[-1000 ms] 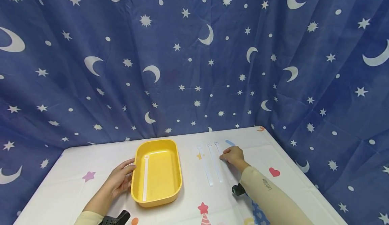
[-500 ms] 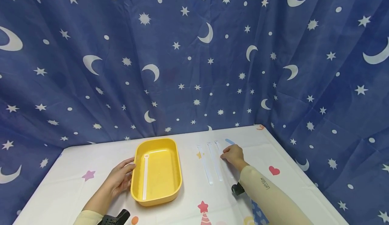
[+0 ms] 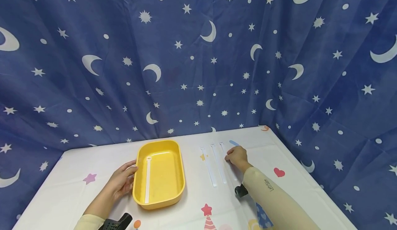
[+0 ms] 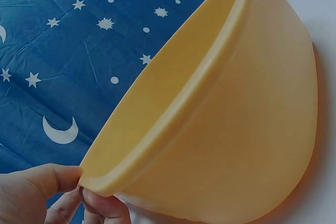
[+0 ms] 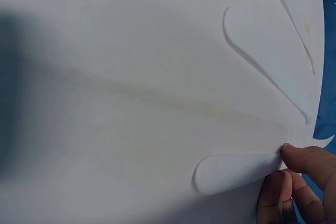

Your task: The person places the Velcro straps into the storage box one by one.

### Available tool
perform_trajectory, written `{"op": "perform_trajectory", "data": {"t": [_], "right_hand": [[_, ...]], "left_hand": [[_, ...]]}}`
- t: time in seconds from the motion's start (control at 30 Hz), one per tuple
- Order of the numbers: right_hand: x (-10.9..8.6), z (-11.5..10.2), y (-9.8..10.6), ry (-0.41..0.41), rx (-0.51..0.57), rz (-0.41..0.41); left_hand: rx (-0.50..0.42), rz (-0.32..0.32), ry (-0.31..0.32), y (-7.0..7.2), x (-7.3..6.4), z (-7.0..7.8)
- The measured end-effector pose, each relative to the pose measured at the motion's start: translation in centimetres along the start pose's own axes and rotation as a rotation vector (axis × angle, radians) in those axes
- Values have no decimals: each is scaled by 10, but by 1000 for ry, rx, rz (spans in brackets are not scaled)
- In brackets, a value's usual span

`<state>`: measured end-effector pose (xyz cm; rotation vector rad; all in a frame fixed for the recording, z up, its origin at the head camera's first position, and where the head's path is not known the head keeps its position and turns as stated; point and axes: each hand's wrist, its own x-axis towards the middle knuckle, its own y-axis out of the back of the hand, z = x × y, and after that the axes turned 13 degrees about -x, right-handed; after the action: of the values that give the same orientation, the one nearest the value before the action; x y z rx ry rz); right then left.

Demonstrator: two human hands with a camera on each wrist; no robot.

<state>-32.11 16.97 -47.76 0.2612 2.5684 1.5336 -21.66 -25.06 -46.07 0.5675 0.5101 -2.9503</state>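
Note:
My left hand (image 3: 124, 180) pinches the left rim of a yellow rectangular plastic basin (image 3: 159, 205). In the left wrist view, the thumb and fingers (image 4: 107, 205) grip the corner of the basin's edge. Inside the basin lies a long, flat white strip (image 3: 148, 181) with a small loop at its far end. To the right, my right hand (image 3: 237, 156) pinches another such strip (image 5: 236, 171) between thumb and fingers; its rounded end shows in the right wrist view. Beside it on the table lie two more white strips, a middle one (image 3: 219, 164) and a left one (image 3: 209, 169).
The table (image 3: 192, 216) wears a white cloth printed with stars and a heart (image 3: 279, 172). A blue curtain (image 3: 173, 50) with moons and stars hangs behind and at the sides. Dark wrist-worn devices (image 3: 118, 222) sit on both forearms.
The head view has shifted slightly. My left hand stays at the basin's rim, and my right hand stays at the rightmost strip with hardly any movement.

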Motion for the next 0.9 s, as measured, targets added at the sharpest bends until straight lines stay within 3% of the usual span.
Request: {"op": "perform_trajectory", "data": {"t": [0.9], "right_hand": [[-2, -2, 1, -35, 33, -13]], "left_hand": [[26, 13, 7, -1, -1, 1]]}}
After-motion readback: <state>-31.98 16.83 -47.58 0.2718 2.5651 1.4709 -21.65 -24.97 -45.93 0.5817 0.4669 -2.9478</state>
